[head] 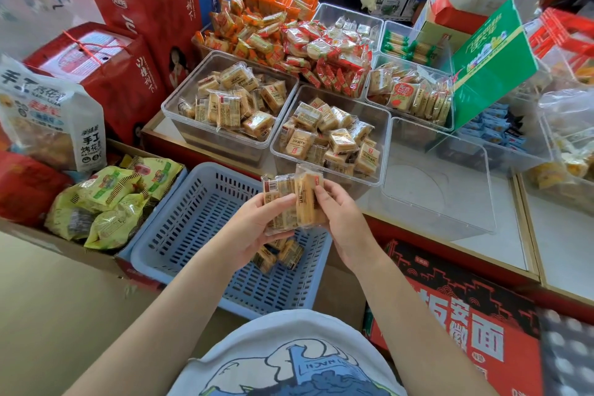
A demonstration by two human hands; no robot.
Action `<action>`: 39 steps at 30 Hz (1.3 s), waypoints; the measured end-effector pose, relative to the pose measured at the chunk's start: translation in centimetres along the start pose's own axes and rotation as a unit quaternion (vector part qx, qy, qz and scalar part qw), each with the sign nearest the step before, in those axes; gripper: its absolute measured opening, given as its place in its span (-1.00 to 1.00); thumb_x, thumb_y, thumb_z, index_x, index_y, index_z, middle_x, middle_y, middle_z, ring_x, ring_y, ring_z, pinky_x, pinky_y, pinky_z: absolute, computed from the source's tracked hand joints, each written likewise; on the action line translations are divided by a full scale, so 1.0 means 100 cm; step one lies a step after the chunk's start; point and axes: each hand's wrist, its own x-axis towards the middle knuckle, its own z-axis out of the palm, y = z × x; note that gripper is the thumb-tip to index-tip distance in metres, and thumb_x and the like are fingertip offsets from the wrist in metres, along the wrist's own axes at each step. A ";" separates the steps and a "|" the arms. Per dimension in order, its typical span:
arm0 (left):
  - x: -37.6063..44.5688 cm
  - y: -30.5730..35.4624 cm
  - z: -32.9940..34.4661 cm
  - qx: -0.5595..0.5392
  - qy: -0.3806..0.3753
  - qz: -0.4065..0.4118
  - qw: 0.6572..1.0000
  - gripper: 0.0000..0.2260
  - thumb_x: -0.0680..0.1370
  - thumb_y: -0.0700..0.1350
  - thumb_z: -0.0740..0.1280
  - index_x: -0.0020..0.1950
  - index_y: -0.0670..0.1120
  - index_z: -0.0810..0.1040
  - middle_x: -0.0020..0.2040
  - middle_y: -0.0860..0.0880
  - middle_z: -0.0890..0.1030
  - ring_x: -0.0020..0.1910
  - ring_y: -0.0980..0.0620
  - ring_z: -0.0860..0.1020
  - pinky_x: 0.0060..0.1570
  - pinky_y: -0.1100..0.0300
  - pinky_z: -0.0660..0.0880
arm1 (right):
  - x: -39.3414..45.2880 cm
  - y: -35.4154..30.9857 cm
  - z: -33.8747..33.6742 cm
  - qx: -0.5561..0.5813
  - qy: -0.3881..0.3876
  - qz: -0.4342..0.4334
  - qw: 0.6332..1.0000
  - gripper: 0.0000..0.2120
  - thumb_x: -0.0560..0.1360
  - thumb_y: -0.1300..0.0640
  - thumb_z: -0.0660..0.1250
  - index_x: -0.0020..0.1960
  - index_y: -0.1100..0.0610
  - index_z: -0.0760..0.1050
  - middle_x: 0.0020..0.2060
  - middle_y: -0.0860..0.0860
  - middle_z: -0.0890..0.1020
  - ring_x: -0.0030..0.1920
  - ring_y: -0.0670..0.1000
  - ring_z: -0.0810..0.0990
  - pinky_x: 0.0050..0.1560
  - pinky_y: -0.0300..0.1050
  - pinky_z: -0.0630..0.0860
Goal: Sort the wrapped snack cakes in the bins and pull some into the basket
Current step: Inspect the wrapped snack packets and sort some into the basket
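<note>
While both forearms reach out over the blue basket (199, 235):
Left hand (257, 228): palm up, cradling wrapped snack cakes (279, 199).
Right hand (340, 219): pinching the same stack.
Basket: several cakes inside.

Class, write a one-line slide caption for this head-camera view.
Both hands, left hand and right hand, hold wrapped snack cakes above a blue basket beside clear bins.
</note>
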 end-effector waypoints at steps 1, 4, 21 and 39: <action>0.000 0.000 0.002 0.002 -0.005 0.002 1.000 -0.56 0.44 0.04 0.46 0.26 -0.11 0.58 0.12 -0.13 0.72 0.11 -0.06 0.68 0.17 0.03 0.59 | -0.001 -0.001 0.001 -0.015 -0.005 0.008 1.000 -0.70 0.73 0.03 0.13 0.38 0.04 0.50 0.17 0.06 0.68 0.17 0.05 0.67 0.15 0.03 0.64; 0.002 -0.001 0.005 0.007 -0.006 0.006 1.000 -0.63 0.48 0.00 0.44 0.24 -0.11 0.61 0.11 -0.14 0.72 0.09 -0.07 0.68 0.14 0.06 0.60 | -0.003 -0.002 0.002 -0.044 -0.029 0.008 0.999 -0.63 0.73 -0.08 0.08 0.37 0.02 0.54 0.18 0.03 0.69 0.19 0.04 0.66 0.18 0.04 0.63; 0.017 -0.009 -0.008 -0.134 0.011 -0.033 0.990 -0.57 0.35 0.17 0.51 0.03 -0.05 0.47 -0.21 -0.06 0.52 -0.38 0.04 0.47 -0.34 0.21 0.44 | 0.001 -0.006 -0.011 0.124 0.001 0.069 0.990 -0.64 0.70 0.00 0.11 0.18 0.18 0.60 -0.07 0.14 0.70 -0.02 0.07 0.68 0.09 0.08 0.58; 0.153 0.045 0.032 0.140 0.126 -0.037 0.981 -0.59 0.68 -0.03 0.26 0.53 0.00 0.34 0.29 -0.17 0.59 0.14 -0.15 0.66 0.13 -0.05 0.61 | 0.102 -0.023 -0.072 -0.013 0.099 0.130 0.986 -0.69 0.63 -0.02 0.23 0.30 0.12 0.43 0.08 0.13 0.59 -0.06 0.09 0.63 0.00 0.04 0.60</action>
